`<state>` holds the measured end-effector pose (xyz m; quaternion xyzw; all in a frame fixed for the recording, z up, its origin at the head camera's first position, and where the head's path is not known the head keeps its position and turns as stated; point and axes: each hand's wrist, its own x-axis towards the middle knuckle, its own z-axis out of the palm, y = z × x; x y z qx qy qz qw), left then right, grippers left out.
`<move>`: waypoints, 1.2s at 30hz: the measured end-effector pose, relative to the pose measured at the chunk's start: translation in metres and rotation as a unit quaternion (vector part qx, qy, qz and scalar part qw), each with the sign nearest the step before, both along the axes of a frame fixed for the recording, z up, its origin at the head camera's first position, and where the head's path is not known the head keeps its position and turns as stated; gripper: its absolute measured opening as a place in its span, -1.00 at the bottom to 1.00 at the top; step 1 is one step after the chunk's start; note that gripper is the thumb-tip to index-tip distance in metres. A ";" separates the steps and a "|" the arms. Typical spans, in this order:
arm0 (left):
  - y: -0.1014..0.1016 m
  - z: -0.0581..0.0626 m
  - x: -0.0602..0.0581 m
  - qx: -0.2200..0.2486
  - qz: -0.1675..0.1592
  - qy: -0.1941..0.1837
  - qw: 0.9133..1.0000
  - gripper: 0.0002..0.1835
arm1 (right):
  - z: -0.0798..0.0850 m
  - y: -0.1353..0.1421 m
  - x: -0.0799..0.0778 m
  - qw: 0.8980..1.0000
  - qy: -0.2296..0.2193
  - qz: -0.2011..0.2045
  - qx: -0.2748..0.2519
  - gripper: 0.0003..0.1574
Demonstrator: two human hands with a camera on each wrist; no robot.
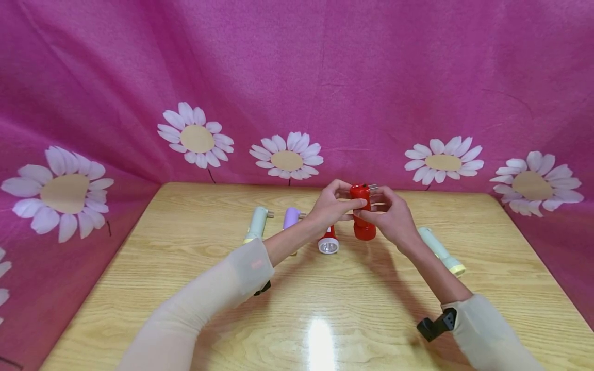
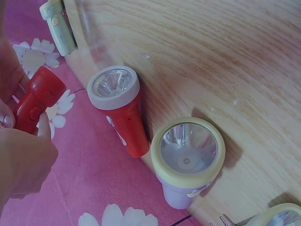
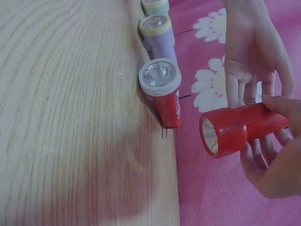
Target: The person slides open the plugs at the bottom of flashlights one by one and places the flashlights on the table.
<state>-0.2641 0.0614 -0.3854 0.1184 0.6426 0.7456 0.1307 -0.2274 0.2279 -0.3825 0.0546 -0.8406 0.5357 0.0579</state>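
Note:
A red flashlight [image 1: 364,226] is held upright over the far part of the table, its lamp end down. Metal plug prongs stick out to the right at its top end. My left hand [image 1: 336,203] grips its upper body from the left, thumb across the side. From the right, my right hand [image 1: 392,214] holds the same flashlight [image 3: 225,132] with thumb and fingers around it. In the right wrist view its reflector shows inside the red head. A second red flashlight with a white rim [image 2: 115,89] lies close by, left of the held one.
A purple flashlight with a cream rim [image 2: 188,150] and a pale green flashlight [image 1: 257,224] lie farther left. Another pale green flashlight [image 1: 442,251] lies to the right, near my right forearm. The wooden table [image 1: 278,319] meets a pink flowered cloth [image 1: 362,77] behind.

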 end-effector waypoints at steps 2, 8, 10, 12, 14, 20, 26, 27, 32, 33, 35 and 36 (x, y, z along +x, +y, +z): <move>0.001 0.000 -0.001 -0.002 -0.003 0.002 1.000 -0.64 | 0.000 0.001 0.000 1.000 0.001 0.001 -0.001 -0.41; 0.002 0.001 -0.001 -0.011 -0.004 -0.005 1.000 -0.65 | -0.001 0.005 0.003 1.000 -0.001 0.012 0.001 -0.40; 0.002 0.001 -0.001 -0.012 -0.007 -0.009 1.000 -0.65 | -0.002 0.005 0.003 1.000 -0.001 0.015 0.002 -0.41; 0.002 0.000 0.000 -0.014 -0.012 -0.011 1.000 -0.63 | -0.003 0.006 0.003 1.000 0.001 0.016 0.002 -0.42; 0.002 0.000 -0.001 -0.017 -0.015 -0.014 1.000 -0.62 | -0.005 0.007 0.003 1.000 0.001 0.015 0.003 -0.41; 0.004 -0.002 -0.001 -0.016 -0.027 -0.039 0.999 -0.58 | -0.007 0.008 0.004 1.000 -0.008 0.003 -0.001 -0.42; 0.008 -0.005 0.000 -0.013 -0.035 -0.067 0.997 -0.58 | -0.008 0.010 0.006 1.000 -0.018 0.001 -0.011 -0.39; 0.008 -0.006 0.000 -0.013 -0.036 -0.071 0.997 -0.58 | -0.008 0.010 0.006 1.000 -0.020 0.001 -0.011 -0.39; 0.011 -0.007 0.001 -0.026 -0.047 -0.086 0.995 -0.60 | -0.009 0.013 0.007 1.000 -0.023 -0.001 -0.009 -0.38; 0.011 -0.007 0.001 -0.030 -0.048 -0.087 0.995 -0.60 | -0.009 0.013 0.006 1.000 -0.022 0.000 -0.007 -0.38; 0.011 -0.007 0.001 -0.036 -0.050 -0.088 0.994 -0.60 | -0.010 0.015 0.006 1.000 -0.022 0.003 -0.004 -0.37; 0.012 -0.007 0.000 -0.038 -0.050 -0.089 0.994 -0.60 | -0.010 0.015 0.006 1.000 -0.023 0.005 -0.004 -0.37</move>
